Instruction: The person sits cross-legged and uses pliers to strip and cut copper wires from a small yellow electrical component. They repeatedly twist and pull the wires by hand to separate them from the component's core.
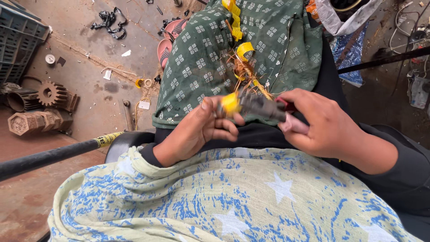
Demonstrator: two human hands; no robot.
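My right hand is closed around the red handles of a pair of pliers, whose dark jaws point left. My left hand pinches a yellow-taped end of a bundle right at the jaws. Frayed copper wire strands and a strip of yellow tape rise from that bundle over my lap, which is covered by a green patterned cloth.
A blue-and-cream patterned cloth covers my front. A black rod with a yellow band crosses at the left. Rusty gears and motor parts lie on the dirty floor, with a dark plastic crate far left and wires at the right.
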